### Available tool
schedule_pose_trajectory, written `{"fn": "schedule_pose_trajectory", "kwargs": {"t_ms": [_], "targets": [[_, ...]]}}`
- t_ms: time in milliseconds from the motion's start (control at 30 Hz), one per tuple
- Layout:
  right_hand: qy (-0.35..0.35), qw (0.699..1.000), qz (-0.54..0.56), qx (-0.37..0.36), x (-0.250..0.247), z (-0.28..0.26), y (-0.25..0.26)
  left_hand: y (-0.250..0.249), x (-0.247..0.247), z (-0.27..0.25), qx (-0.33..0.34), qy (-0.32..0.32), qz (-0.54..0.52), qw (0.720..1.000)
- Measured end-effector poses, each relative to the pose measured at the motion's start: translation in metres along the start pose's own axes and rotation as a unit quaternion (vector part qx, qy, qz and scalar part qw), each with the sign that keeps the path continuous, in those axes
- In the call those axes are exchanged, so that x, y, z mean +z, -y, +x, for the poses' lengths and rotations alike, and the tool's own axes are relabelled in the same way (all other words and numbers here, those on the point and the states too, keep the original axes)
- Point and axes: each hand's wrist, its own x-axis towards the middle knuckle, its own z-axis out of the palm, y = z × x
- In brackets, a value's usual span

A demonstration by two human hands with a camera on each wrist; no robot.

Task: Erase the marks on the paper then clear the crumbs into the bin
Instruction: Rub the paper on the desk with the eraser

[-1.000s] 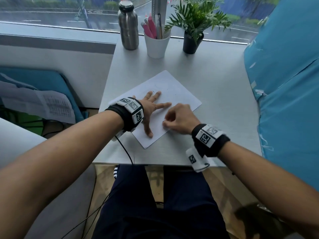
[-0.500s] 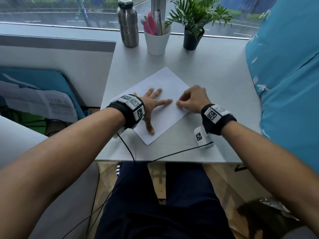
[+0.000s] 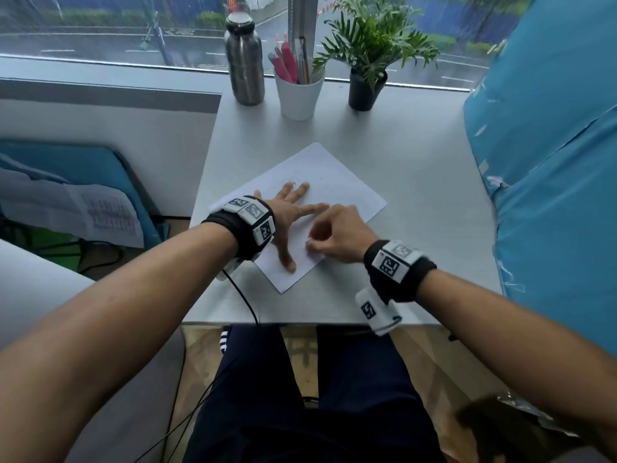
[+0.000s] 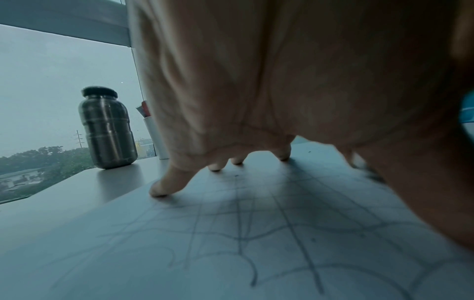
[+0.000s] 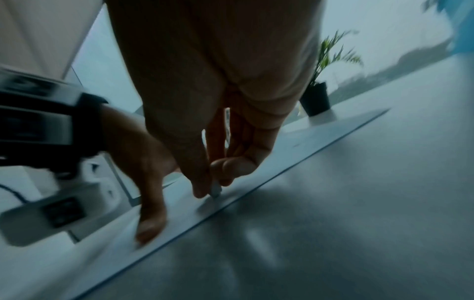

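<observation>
A white sheet of paper (image 3: 337,188) lies skewed on the grey table (image 3: 417,182). Faint pencil lines (image 4: 256,233) cross it in the left wrist view. My left hand (image 3: 287,212) lies flat on the paper with fingers spread, fingertips (image 4: 159,188) pressing down. My right hand (image 3: 334,235) pinches a small white eraser (image 5: 215,189) between thumb and fingers, its tip on the paper near the right edge, close to my left thumb (image 5: 151,229). A few dark specks (image 3: 293,182) sit beyond my left fingers. No bin is in view.
At the table's far edge stand a steel bottle (image 3: 244,58), a white cup of pens (image 3: 298,93) and a potted plant (image 3: 367,61). A blue cushion (image 3: 551,162) borders the right side. Cables (image 3: 243,302) hang off the front edge. Papers (image 3: 83,212) lie on the left.
My right hand, which had swung out to the paper's right edge, has come back toward the near corner beside my left thumb. The left hand has stayed flat on the sheet.
</observation>
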Motion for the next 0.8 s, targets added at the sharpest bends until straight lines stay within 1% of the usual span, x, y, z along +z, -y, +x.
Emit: {"fn": "schedule_pose_trajectory", "kwargs": {"t_ms": [33,67,167,200,233,267,333,367,400,500,567,633,700,733,767,800], "targets": [[0.017,1.0,0.001,-0.005,-0.001,0.0,0.0,0.0,0.0,0.0,0.0,-0.001,-0.001,1.0],[0.012,1.0,-0.002,0.008,-0.009,0.007,-0.004,0.0,0.0,-0.001,0.001,-0.002,-0.004,1.0],[-0.069,0.995,-0.014,0.065,-0.038,0.031,-0.028,0.001,0.0,-0.002,0.001,-0.003,-0.019,1.0],[-0.082,0.994,-0.017,0.07,-0.04,0.033,-0.029,0.001,0.001,-0.002,0.001,-0.004,-0.017,1.0],[-0.08,0.995,-0.018,0.06,-0.033,0.031,-0.026,0.001,0.001,-0.001,-0.001,-0.004,-0.014,1.0],[-0.06,0.997,-0.011,0.043,-0.022,0.024,-0.017,0.001,0.001,-0.001,-0.002,-0.003,-0.012,1.0],[0.011,1.0,0.0,0.006,0.002,0.004,0.001,0.001,0.001,0.0,-0.003,-0.003,-0.011,1.0],[0.033,0.999,0.0,-0.003,0.005,0.001,0.002,0.001,0.001,0.001,-0.004,-0.005,-0.013,1.0],[0.034,0.999,0.001,0.006,0.0,0.005,0.0,0.002,0.002,0.0,-0.003,-0.005,-0.015,1.0],[-0.048,0.997,0.008,0.066,-0.032,0.035,-0.026,0.003,0.001,-0.001,0.001,-0.005,-0.026,1.0],[-0.081,0.994,-0.008,0.071,-0.039,0.04,-0.029,0.003,0.002,0.0,0.001,-0.003,-0.025,1.0],[-0.06,0.997,-0.016,0.038,-0.021,0.029,-0.015,0.003,0.002,0.001,-0.002,0.0,-0.019,1.0],[0.007,1.0,-0.015,0.003,0.002,0.008,0.004,0.003,0.001,0.002,-0.002,0.001,-0.016,1.0],[0.031,0.999,-0.01,-0.003,0.005,0.004,0.007,0.003,0.002,0.002,-0.001,0.0,-0.016,1.0],[0.036,0.999,-0.006,0.002,0.001,0.008,0.004,0.003,0.001,0.001,0.0,0.0,-0.016,1.0],[0.02,1.0,-0.007,0.017,-0.008,0.017,-0.003,0.003,0.001,0.0,0.003,0.0,-0.019,1.0]]}}
